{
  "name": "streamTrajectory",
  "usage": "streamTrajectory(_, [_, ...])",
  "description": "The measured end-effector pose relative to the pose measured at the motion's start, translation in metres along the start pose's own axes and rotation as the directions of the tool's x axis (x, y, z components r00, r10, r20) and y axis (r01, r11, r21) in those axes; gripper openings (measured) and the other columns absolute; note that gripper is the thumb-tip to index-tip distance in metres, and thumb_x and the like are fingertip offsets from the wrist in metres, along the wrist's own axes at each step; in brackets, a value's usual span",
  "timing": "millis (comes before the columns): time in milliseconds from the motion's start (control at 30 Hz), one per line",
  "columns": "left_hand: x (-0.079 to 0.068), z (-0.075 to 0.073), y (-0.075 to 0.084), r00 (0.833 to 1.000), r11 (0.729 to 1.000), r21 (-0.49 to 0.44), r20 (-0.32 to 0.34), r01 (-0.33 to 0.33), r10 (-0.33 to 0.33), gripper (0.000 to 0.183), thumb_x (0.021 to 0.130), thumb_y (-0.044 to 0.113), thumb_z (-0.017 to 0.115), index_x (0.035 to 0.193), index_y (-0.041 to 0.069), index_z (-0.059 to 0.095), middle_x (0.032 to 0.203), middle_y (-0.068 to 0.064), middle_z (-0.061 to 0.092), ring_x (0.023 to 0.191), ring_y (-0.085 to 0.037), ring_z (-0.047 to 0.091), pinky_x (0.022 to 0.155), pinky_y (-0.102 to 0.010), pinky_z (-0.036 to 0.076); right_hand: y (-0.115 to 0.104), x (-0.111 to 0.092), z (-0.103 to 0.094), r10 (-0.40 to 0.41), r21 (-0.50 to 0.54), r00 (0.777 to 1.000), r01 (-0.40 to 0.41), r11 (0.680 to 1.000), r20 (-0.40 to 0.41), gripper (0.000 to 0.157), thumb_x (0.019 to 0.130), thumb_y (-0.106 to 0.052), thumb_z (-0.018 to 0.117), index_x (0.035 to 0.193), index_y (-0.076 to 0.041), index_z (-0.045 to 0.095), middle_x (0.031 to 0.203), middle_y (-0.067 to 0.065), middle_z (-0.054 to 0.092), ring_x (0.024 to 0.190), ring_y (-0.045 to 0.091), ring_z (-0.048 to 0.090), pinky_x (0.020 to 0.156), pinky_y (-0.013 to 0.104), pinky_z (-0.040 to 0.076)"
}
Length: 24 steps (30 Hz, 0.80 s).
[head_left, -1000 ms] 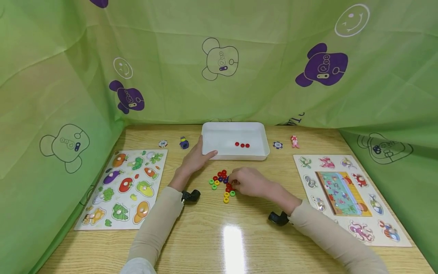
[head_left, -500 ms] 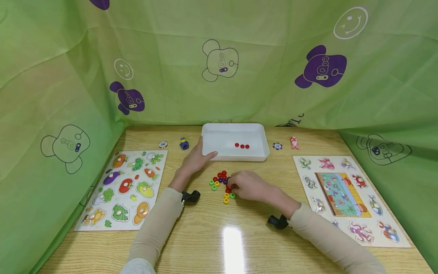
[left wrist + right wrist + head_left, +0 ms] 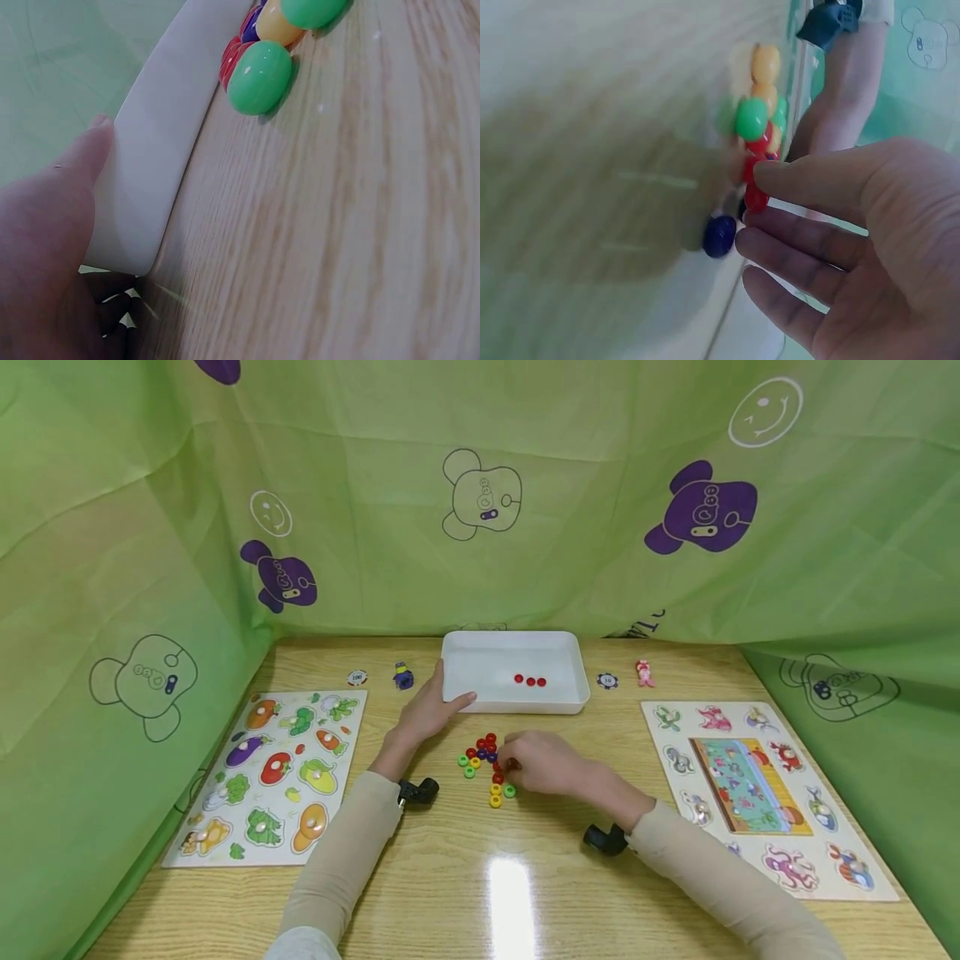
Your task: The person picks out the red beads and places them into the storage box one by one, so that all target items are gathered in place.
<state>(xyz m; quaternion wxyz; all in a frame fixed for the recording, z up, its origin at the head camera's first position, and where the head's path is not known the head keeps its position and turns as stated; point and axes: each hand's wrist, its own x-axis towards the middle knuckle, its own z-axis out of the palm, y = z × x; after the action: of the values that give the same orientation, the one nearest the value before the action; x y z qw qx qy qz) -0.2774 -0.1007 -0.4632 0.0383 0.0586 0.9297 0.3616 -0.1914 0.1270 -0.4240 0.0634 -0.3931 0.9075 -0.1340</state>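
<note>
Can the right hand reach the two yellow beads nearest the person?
Probably yes: the two yellow beads lie uncovered on the table near the right hand, though that hand seems busy with a red bead.

On the left, a white-and-red chip (image 3: 357, 677) is displaying the number 100. Farther right, a dark-and-white chip (image 3: 607, 681) is showing what appears to be 10. Low on the green curtain (image 3: 390, 485), dark lettering (image 3: 647, 625) is running askew, too partial for reading; tiny marks on the printed bear heads (image 3: 701, 514) are proving illegible.
</note>
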Motion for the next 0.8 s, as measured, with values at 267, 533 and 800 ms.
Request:
streamTrajectory(267, [0.0,0.001,-0.001,1.0,1.0,-0.011,-0.008,-0.005,0.005,0.101,0.082,0.068,0.049,0.15,0.018,-0.006,0.157,-0.007,0.013,0.142,-0.028,0.021,0.108,-0.054,0.029,0.015,0.013,-0.022,0.089,0.006,0.996,-0.089,0.996,-0.021,0.011,0.082,-0.011,0.066,0.09,-0.017,0.071,0.086,-0.007,0.064,0.072,0.006,0.053,0.065,0.022,0.045])
streamTrajectory(533, [0.002,0.003,-0.001,1.0,1.0,0.003,0.0,0.001,-0.001,0.104,0.079,0.073,0.046,0.15,0.018,-0.007,0.157,-0.009,0.014,0.142,-0.029,0.022,0.109,-0.052,0.029,0.042,0.026,-0.043,0.16,0.065,0.97,-0.151,0.986,-0.184,0.012,0.082,-0.012,0.068,0.094,-0.014,0.072,0.088,-0.003,0.067,0.076,0.01,0.059,0.063,0.026,0.048])
streamTrajectory(800, [0.004,0.004,-0.002,1.0,1.0,0.001,-0.015,0.004,-0.004,0.103,0.08,0.069,0.049,0.15,0.016,-0.005,0.157,-0.009,0.014,0.142,-0.029,0.022,0.109,-0.052,0.029,0.077,0.034,-0.049,0.249,0.072,0.939,-0.238,0.969,-0.236,0.016,0.083,-0.01,0.064,0.097,-0.009,0.071,0.089,0.003,0.067,0.078,0.016,0.06,0.068,0.032,0.049])
